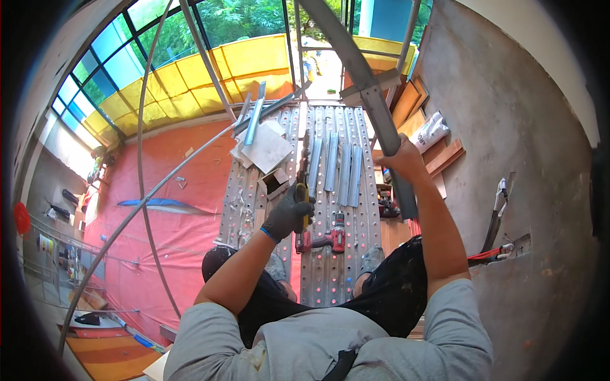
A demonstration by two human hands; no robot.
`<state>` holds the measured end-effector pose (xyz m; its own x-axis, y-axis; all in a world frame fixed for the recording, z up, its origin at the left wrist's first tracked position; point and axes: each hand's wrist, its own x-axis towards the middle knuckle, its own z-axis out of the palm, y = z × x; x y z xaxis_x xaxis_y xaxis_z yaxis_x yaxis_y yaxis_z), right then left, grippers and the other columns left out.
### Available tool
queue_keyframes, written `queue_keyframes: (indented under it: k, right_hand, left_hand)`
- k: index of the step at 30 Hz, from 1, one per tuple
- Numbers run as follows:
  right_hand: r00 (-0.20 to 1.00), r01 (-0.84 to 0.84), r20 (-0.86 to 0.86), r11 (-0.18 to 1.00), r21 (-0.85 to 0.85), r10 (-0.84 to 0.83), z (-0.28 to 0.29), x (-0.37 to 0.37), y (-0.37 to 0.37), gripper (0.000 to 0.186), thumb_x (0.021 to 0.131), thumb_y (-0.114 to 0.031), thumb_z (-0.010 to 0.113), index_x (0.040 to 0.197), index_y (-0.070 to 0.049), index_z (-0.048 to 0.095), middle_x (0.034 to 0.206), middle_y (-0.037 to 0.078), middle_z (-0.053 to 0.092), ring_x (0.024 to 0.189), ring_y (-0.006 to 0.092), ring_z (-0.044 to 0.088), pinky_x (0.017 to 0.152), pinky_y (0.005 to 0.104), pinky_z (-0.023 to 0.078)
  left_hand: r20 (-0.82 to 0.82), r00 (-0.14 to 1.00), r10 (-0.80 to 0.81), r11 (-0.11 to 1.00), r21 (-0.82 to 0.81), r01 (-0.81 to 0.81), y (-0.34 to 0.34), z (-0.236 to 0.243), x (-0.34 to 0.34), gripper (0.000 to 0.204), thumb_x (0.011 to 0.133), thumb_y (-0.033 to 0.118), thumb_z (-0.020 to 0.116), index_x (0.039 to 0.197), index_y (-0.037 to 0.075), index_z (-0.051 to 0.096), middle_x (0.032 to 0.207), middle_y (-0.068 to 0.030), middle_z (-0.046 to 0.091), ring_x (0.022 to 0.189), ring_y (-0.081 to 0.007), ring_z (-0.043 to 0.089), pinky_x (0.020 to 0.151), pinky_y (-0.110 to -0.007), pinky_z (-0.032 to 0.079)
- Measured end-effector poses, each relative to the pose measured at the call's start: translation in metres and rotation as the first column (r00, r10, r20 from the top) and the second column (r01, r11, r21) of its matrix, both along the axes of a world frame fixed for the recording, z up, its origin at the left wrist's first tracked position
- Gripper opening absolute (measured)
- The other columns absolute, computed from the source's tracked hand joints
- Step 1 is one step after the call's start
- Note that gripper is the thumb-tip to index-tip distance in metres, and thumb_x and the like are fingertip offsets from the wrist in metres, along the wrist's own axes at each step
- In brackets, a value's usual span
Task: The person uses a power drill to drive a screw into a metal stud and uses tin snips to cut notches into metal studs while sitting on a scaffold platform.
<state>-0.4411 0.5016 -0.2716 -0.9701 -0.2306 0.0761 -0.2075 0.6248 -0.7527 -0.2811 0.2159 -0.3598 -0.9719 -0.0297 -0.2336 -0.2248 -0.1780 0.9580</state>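
Fingers wrapped firm: left hand (287,217) round yellow-handled tool (306,220), right hand (405,159) round grey beam (380,117), one o'clock. Metal strips (332,162), twelve o'clock: loose, apparently unfixed.

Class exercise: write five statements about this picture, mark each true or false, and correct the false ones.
1. The left hand wears a dark glove. True.
2. The right hand wears a matching dark glove. False: it is bare, and it grips a long grey bar.
3. Several thin metal strips lie on the metal platform. True.
4. The red drill is held in the left hand. False: it lies on the platform.
5. The sheet on the floor left of the platform is mostly green. False: it is mostly red.
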Motion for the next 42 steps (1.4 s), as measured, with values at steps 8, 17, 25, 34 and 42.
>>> queue_keyframes:
  k: [8, 17, 25, 34, 42]
  right_hand:
    - [0.999, -0.001, -0.042, 0.932, 0.362, 0.018, -0.038, 0.004, 0.019, 0.059, 0.075, -0.023, 0.086, 0.125, -0.003, 0.063, 0.114, 0.019, 0.073, 0.112, 0.0367, 0.069, 0.096, 0.0455, 0.052]
    - [0.978, -0.150, -0.054, 0.858, 0.492, 0.202, -0.044, 0.001, 0.018, 0.056, 0.065, -0.029, 0.090, 0.112, -0.007, 0.067, 0.094, 0.017, 0.073, 0.093, 0.0364, 0.072, 0.085, 0.0463, 0.055]
    - [0.980, -0.194, 0.048, 0.873, 0.447, 0.193, -0.039, 0.002, 0.014, 0.056, 0.068, -0.027, 0.090, 0.114, -0.007, 0.067, 0.094, 0.015, 0.074, 0.089, 0.0313, 0.073, 0.082, 0.0422, 0.057]
    - [0.970, -0.244, 0.098, 0.878, 0.413, 0.223, -0.030, 0.012, 0.013, 0.059, 0.071, -0.025, 0.091, 0.122, -0.007, 0.068, 0.097, 0.013, 0.076, 0.086, 0.0265, 0.075, 0.081, 0.0397, 0.057]
    - [0.978, -0.206, 0.120, 0.901, 0.382, 0.173, -0.031, 0.014, 0.017, 0.056, 0.070, -0.024, 0.091, 0.119, -0.006, 0.070, 0.098, 0.013, 0.076, 0.090, 0.0263, 0.075, 0.083, 0.0398, 0.057]
  left_hand:
    - [-0.014, 0.956, -0.292, 0.786, -0.574, 0.232, 0.004, -0.018, -0.011, 0.068, 0.079, 0.033, 0.081, 0.133, 0.005, 0.051, 0.092, -0.0121, 0.065, 0.084, -0.0286, 0.065, 0.078, -0.043, 0.052]
    - [-0.192, 0.844, -0.501, 0.627, -0.753, 0.201, -0.005, -0.061, -0.019, 0.066, 0.081, 0.032, 0.080, 0.135, 0.007, 0.051, 0.094, -0.0141, 0.065, 0.089, -0.0314, 0.066, 0.081, -0.044, 0.052]
    - [-0.155, 0.905, -0.397, 0.755, -0.615, 0.226, 0.003, -0.034, -0.014, 0.063, 0.081, 0.030, 0.078, 0.132, 0.003, 0.051, 0.100, -0.0158, 0.063, 0.091, -0.0308, 0.065, 0.083, -0.043, 0.052]
    - [-0.135, 0.905, -0.404, 0.731, -0.643, 0.230, 0.002, -0.033, -0.008, 0.064, 0.080, 0.027, 0.078, 0.133, 0.003, 0.051, 0.100, -0.0168, 0.061, 0.091, -0.0326, 0.064, 0.083, -0.043, 0.052]
    - [-0.164, 0.899, -0.406, 0.743, -0.632, 0.221, 0.002, -0.030, -0.005, 0.063, 0.079, 0.026, 0.078, 0.131, 0.003, 0.052, 0.101, -0.0166, 0.061, 0.092, -0.0330, 0.064, 0.084, -0.042, 0.053]
